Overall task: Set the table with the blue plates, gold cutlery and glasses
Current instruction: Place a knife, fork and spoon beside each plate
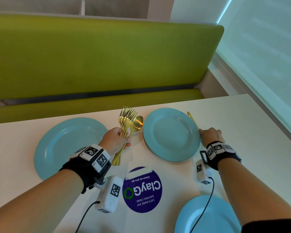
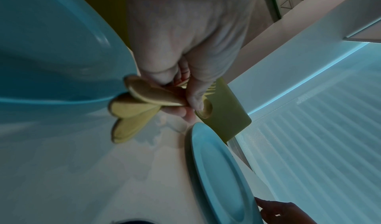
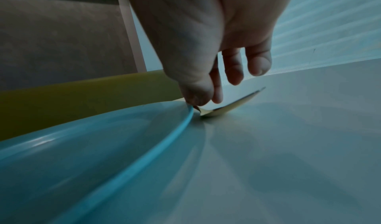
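My left hand (image 1: 124, 140) grips a bundle of gold forks and a spoon (image 1: 128, 125) by their handles, held upright between two blue plates; the left wrist view shows the handle ends (image 2: 132, 112) fanning out below my fingers (image 2: 193, 97). One blue plate (image 1: 69, 147) lies to the left, another (image 1: 171, 133) to the right. A gold knife (image 1: 192, 119) lies on the table along that right plate's right rim. My right hand (image 1: 201, 132) pinches the knife's handle end (image 3: 208, 112) with thumb and forefinger, close to the plate rim (image 3: 185, 121). A third blue plate (image 1: 207, 216) sits at the near right.
The white table (image 1: 242, 123) ends at a green bench (image 1: 91, 64) beyond its far edge. A round purple sticker (image 1: 142, 189) is stuck on the table between my forearms. A blinded window runs along the right side. No glasses are in view.
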{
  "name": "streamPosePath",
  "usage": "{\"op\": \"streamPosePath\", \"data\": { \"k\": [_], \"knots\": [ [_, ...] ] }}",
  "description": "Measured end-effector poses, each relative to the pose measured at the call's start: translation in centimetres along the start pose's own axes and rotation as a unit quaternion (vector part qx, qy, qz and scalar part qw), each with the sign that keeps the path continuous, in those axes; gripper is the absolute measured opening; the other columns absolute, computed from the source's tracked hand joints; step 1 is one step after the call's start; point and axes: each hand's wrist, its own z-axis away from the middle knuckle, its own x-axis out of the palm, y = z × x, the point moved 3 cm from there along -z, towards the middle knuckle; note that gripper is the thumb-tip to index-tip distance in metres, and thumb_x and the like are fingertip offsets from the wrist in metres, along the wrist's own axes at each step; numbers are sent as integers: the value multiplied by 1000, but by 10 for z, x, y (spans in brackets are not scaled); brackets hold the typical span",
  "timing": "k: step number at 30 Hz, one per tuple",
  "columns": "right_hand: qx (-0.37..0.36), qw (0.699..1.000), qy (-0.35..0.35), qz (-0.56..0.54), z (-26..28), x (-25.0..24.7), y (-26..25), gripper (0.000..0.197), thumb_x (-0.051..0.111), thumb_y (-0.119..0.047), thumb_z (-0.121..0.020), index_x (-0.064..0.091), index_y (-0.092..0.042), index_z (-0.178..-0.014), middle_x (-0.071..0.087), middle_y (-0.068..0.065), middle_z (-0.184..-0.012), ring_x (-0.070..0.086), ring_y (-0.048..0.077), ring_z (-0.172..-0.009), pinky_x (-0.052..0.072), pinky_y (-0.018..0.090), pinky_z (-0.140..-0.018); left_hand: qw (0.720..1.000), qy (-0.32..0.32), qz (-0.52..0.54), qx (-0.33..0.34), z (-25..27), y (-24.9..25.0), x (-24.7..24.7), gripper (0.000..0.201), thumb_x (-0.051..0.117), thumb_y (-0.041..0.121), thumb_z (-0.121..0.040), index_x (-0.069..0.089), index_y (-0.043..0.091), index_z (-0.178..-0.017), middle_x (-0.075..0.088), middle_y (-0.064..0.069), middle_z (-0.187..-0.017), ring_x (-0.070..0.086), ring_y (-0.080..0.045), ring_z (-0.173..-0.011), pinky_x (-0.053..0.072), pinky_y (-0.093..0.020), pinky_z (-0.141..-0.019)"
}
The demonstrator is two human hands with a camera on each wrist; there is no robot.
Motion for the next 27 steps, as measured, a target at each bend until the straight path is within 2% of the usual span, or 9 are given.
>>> {"op": "streamPosePath", "data": {
  "k": [3,6,8,15,19,23,25,27],
  "knots": [
    [5,1000,-1,-1,2,-1,1,38,31,-22,-98,49,-33,-130,48,6,-114,34,29,-123,44,35,-86,1000,0,6,-2,2,0,0,12,60,2,-88,55,12,-84,63,-10,-83,65,-18,-71,52,-23,-66],
    [1,1000,-2,4,4,-1,0,38,33,-20,-97,48,-32,-130,39,3,-98,35,29,-121,45,35,-84,1000,1,10,-2,2,-1,-1,11,60,2,-88,55,11,-86,63,-10,-83,64,-17,-70,52,-23,-66],
    [0,1000,-3,5,5,-2,-1,38,33,-20,-97,49,-32,-129,38,3,-97,35,29,-121,44,35,-82,1000,3,11,-2,3,-1,-2,10,60,2,-88,55,11,-87,63,-10,-83,64,-17,-70,52,-23,-66],
    [-9,1000,-2,14,6,-4,-1,38,31,-21,-98,47,-30,-131,46,8,-108,35,30,-120,44,37,-89,1000,3,14,-3,5,-1,-3,12,60,2,-88,55,12,-85,63,-11,-84,65,-18,-72,52,-27,-72],
    [-2,1000,4,9,9,-5,0,38,32,-21,-98,49,-32,-130,48,7,-115,36,29,-120,45,38,-86,1000,4,16,-4,6,0,-3,11,59,3,-89,55,12,-86,64,-10,-83,65,-17,-72,52,-26,-72],
    [5,998,60,-35,17,-10,-6,36,37,-12,-96,54,-25,-126,51,9,-118,38,29,-119,46,37,-80,1000,4,17,-6,8,-1,-2,11,59,2,-88,54,12,-87,64,-12,-85,64,-17,-71,52,-25,-70],
    [-29,994,91,-61,23,-15,-20,37,41,-11,-95,53,-22,-128,53,10,-119,40,29,-119,46,37,-80,1000,4,21,-8,10,-1,-1,12,59,2,-88,54,12,-85,64,-12,-85,64,-17,-70,52,-25,-69],
    [-86,986,109,-88,32,-19,-42,36,44,-13,-95,53,-20,-130,52,10,-123,41,27,-121,46,37,-87,1000,3,23,-11,13,0,0,13,60,1,-88,54,12,-84,63,-12,-85,64,-16,-69,52,-24,-67]
  ]
}}
